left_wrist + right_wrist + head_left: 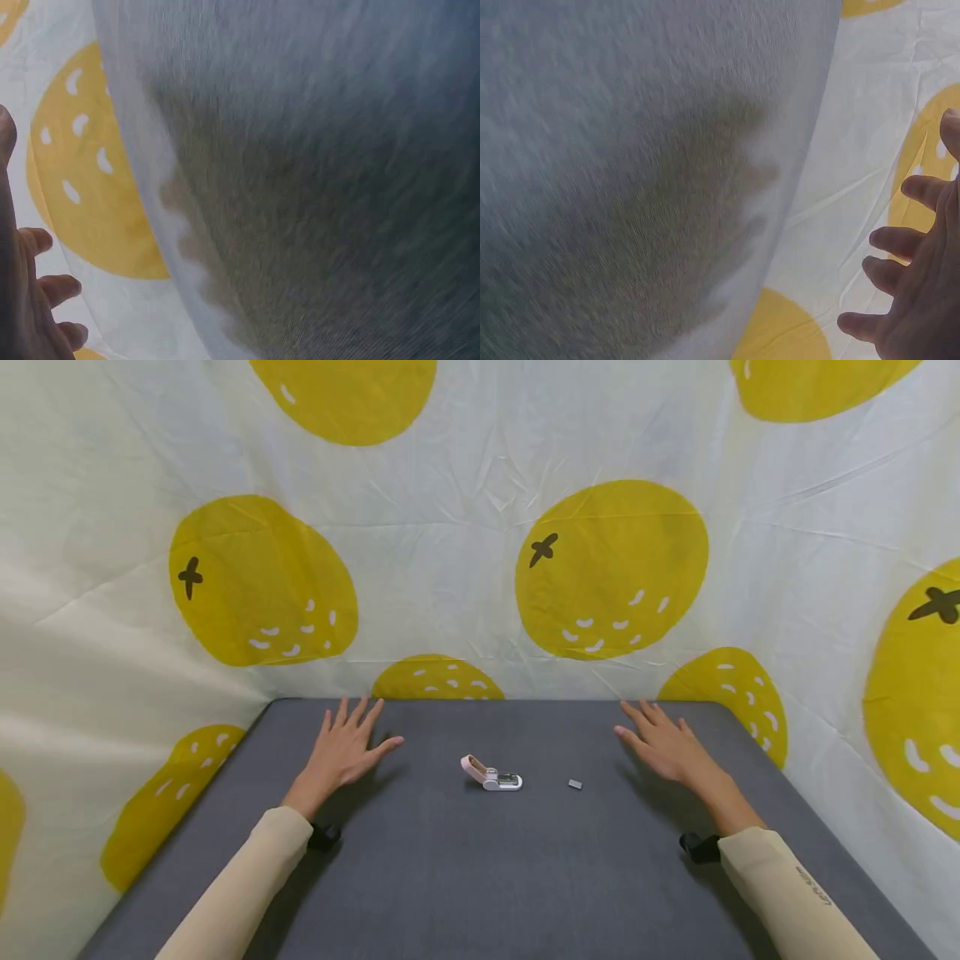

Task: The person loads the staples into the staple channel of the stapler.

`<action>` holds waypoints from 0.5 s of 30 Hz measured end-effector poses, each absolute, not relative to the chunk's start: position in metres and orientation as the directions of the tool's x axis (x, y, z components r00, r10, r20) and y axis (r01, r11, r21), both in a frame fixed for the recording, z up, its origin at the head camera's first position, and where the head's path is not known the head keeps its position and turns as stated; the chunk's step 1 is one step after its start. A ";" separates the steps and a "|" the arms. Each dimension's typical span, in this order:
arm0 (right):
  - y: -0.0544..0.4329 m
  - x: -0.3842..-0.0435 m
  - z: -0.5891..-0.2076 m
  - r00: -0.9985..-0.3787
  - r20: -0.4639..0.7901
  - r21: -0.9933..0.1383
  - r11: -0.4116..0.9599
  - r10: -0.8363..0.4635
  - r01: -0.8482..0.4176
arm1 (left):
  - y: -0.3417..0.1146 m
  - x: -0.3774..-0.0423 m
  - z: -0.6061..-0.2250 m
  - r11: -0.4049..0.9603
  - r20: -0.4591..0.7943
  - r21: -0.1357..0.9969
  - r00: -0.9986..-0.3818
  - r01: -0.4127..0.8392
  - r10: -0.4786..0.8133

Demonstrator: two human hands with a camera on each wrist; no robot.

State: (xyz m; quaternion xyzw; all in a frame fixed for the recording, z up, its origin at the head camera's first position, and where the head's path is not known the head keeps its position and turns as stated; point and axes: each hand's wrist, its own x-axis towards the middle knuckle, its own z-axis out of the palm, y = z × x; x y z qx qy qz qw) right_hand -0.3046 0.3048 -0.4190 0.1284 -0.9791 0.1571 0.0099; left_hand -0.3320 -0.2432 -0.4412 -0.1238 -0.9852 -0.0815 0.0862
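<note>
A small pink and white mini stapler (pixel 491 775) lies near the middle of the table in the head view, its pink top swung up and its metal tray exposed. To its right sits a short grey strip of staples (pixel 575 784). My left hand (pixel 342 755) is held over the table left of the stapler, fingers spread and touching nothing. On the other side, my right hand (pixel 670 748) hovers with spread fingers, beyond and to the right of the staples. Both wrist views show only the fingers, the table and its shadows.
The dark grey table (pixel 480 877) runs back to a white curtain (pixel 442 585) printed with yellow fruit, which also hangs along both sides. Dark bands with small devices (pixel 325 837) sit at the wrists, below beige sleeves.
</note>
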 end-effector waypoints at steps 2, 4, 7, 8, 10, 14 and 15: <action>0.301 -0.302 -0.420 -0.964 0.074 -0.303 0.916 -0.254 -0.264 | -0.240 -0.328 -0.441 0.956 0.193 0.141 -0.954 0.259 0.230; 0.296 -0.298 -0.422 -0.961 0.084 -0.313 0.909 -0.262 -0.275 | -0.237 -0.324 -0.441 0.953 0.196 0.155 -0.954 0.260 0.228; 0.288 -0.293 -0.422 -0.955 0.096 -0.338 0.894 -0.280 -0.296 | -0.230 -0.317 -0.441 0.955 0.192 0.167 -0.958 0.246 0.213; 0.285 -0.291 -0.423 -0.953 0.099 -0.347 0.888 -0.286 -0.302 | -0.228 -0.315 -0.441 0.955 0.191 0.175 -0.959 0.242 0.208; 0.278 -0.288 -0.423 -0.950 0.109 -0.363 0.879 -0.292 -0.311 | -0.224 -0.311 -0.442 0.953 0.187 0.186 -0.961 0.240 0.206; 0.264 -0.280 -0.425 -0.945 0.123 -0.372 0.868 -0.304 -0.328 | -0.216 -0.303 -0.442 0.942 0.177 0.219 -0.960 0.253 0.216; 0.261 -0.278 -0.426 -0.943 0.123 -0.375 0.865 -0.309 -0.332 | -0.214 -0.301 -0.442 0.939 0.171 0.231 -0.961 0.254 0.218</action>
